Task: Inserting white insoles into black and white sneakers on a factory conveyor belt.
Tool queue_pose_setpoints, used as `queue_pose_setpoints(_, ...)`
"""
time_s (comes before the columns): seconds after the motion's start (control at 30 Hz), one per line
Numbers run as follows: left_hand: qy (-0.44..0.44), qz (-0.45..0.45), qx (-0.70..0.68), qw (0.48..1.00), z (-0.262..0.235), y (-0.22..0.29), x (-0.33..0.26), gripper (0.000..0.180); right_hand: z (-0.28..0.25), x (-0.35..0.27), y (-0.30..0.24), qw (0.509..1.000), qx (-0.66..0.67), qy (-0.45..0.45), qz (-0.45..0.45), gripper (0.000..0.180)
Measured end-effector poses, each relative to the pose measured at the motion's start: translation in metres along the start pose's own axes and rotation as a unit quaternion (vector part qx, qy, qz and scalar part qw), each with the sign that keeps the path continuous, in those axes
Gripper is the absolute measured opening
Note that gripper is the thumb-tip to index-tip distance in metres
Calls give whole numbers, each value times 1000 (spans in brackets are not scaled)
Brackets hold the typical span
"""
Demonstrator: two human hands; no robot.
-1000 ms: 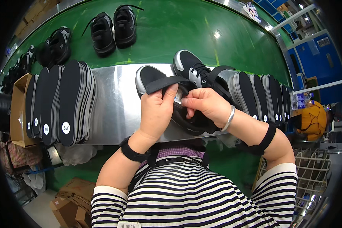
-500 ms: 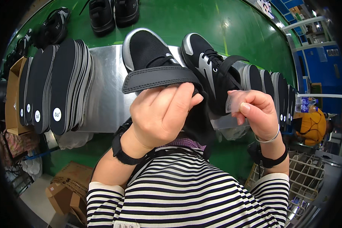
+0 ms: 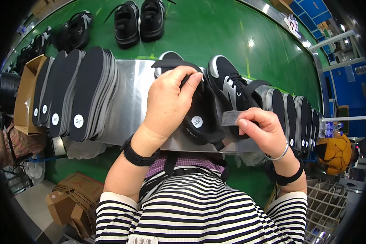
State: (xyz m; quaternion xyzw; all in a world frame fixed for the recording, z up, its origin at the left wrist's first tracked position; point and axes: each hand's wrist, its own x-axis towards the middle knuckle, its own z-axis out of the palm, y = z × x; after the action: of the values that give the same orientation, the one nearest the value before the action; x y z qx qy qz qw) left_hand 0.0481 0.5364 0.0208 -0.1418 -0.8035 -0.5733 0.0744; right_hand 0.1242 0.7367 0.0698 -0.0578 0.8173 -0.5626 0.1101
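Note:
My left hand [image 3: 168,103] grips a black insole [image 3: 201,118] with a white round sticker, held over a black shoe whose toe [image 3: 168,57] shows above my fingers. My right hand [image 3: 258,126] pinches a small grey strip [image 3: 231,118] next to the insole. A second black and grey shoe [image 3: 232,83] stands on the shiny metal shelf [image 3: 130,101] just right of the insole.
Stacks of black insoles [image 3: 75,93] lean on the shelf at left, more insoles [image 3: 297,118] at right. Pairs of black shoes [image 3: 140,22] sit on the green conveyor [image 3: 207,32] beyond. A cardboard box [image 3: 24,89] is at far left, a wire basket [image 3: 325,203] at lower right.
The insole has tilted from lying flat across my left hand to pointing down toward the shelf. My right hand has stayed beside it with the grey strip.

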Motion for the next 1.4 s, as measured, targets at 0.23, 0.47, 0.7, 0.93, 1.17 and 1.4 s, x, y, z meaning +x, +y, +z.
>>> queue_pose_setpoints(0.23,69,129,67,987,-19,22,-19,22,14,10,-9,970,-197,-20,-142,7)
queue_pose_setpoints(0.47,-259,45,-31,964,-65,43,-54,14,44,10,-31,929,-266,-56,-250,11)
queue_pose_setpoints(0.7,309,4,309,899,-247,-24,-41,17,32,10,-29,895,-374,-156,-186,44)
queue_pose_setpoints(0.93,410,-80,610,674,-347,-38,-30,56,41,50,-18,720,-559,-394,-115,59)
queue_pose_setpoints(1.17,165,16,72,984,-180,15,-56,13,51,60,-24,681,-567,-462,-30,22)
queue_pose_setpoints(1.4,-137,-167,-133,967,-47,3,-65,36,52,62,-15,715,-533,-452,-27,21)
